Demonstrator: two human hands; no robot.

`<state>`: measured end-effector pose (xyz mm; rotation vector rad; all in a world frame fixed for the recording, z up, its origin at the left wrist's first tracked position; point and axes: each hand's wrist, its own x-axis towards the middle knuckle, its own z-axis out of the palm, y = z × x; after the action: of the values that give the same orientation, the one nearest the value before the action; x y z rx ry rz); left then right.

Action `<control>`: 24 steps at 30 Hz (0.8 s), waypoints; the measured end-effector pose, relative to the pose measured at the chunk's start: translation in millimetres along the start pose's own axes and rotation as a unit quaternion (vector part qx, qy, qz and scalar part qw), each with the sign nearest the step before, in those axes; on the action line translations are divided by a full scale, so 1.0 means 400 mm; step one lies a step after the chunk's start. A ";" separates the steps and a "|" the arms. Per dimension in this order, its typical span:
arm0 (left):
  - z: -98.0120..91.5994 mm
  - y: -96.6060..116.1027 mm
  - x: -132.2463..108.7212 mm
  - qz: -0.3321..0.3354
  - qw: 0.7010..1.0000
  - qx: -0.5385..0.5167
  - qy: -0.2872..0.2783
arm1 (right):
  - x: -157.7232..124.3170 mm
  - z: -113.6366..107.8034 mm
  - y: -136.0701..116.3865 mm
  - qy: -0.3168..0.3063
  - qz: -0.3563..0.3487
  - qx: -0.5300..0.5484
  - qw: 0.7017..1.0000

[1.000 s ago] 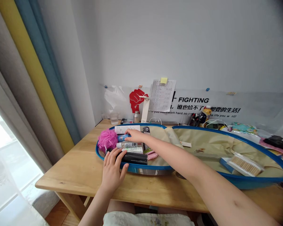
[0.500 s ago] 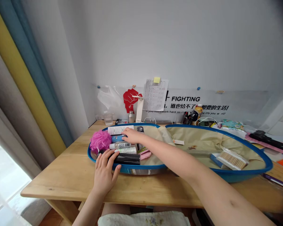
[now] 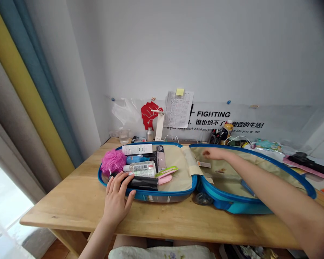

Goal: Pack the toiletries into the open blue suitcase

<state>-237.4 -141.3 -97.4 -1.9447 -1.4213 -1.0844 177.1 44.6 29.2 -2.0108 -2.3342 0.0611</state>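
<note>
A blue-rimmed suitcase (image 3: 162, 193) lies unfolded on the wooden table. My left hand (image 3: 118, 197) rests, fingers spread, on its left half's front rim and the end of a black cylindrical item (image 3: 143, 182). Around it are a pink bath puff (image 3: 113, 162), a clear bottle (image 3: 142, 167), a blue bottle (image 3: 136, 159), a white printed box (image 3: 137, 149), a green-patterned strip (image 3: 166, 171) and a pink item (image 3: 165, 179). Over the right half hovers my right hand (image 3: 214, 154), fingers loosely bent, with nothing visible in them. Below it lies a small white-and-orange box (image 3: 204, 164).
My right forearm covers much of the right half, where a blue box (image 3: 247, 187) partly shows. Behind stand a metallic bottle (image 3: 149, 134), a glass of water (image 3: 123, 136) and a yellow-labelled drink bottle (image 3: 227, 130). A black object (image 3: 311, 163) lies at far right.
My right hand has left the items in the left half and moved right, over the other half. The cotton swab pack is now hidden behind my forearm. My left hand stays nearly still.
</note>
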 end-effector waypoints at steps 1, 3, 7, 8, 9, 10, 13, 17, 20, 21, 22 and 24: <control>0.000 0.000 0.001 0.003 1.000 0.003 0.001 | -0.003 0.019 0.020 -0.030 -0.004 -0.012 0.999; 0.000 0.001 0.002 0.004 1.000 0.006 0.002 | -0.005 0.054 0.044 -0.072 -0.013 -0.033 0.997; 0.002 -0.002 -0.001 0.000 1.000 0.001 0.002 | 0.006 0.097 0.055 -0.118 -0.028 -0.061 0.991; 0.003 -0.003 -0.003 -0.001 1.000 -0.001 0.001 | 0.009 0.104 0.052 -0.123 -0.029 -0.067 0.990; 0.004 -0.004 -0.004 -0.003 1.000 -0.003 -0.001 | 0.010 0.110 0.048 -0.126 -0.028 -0.072 0.989; 0.005 -0.004 -0.006 -0.004 1.000 -0.004 -0.003 | 0.010 0.115 0.042 -0.127 -0.026 -0.077 0.989; 0.005 -0.005 -0.008 -0.009 1.000 -0.009 -0.008 | 0.004 0.121 0.026 -0.121 -0.018 -0.083 0.989; 0.002 -0.002 -0.004 -0.008 1.000 -0.008 -0.003 | -0.001 0.080 0.022 -0.080 0.010 -0.073 0.994; 0.000 -0.001 -0.001 -0.004 1.000 -0.007 -0.001 | 0.006 0.011 0.020 -0.020 0.048 -0.048 0.997; 0.000 -0.001 0.000 -0.004 1.000 -0.006 -0.001 | 0.008 -0.013 0.011 0.001 0.058 -0.036 0.998; -0.001 -0.001 0.001 -0.004 1.000 -0.006 -0.001 | 0.009 -0.034 -0.004 0.019 0.063 -0.020 0.998; -0.001 0.000 0.001 -0.004 1.000 -0.005 -0.002 | 0.008 -0.064 -0.060 0.039 0.054 0.014 0.998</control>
<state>-237.7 -141.3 -96.7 -1.9512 -1.4305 -1.0948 154.8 44.1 56.4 -2.0851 -2.1667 0.0204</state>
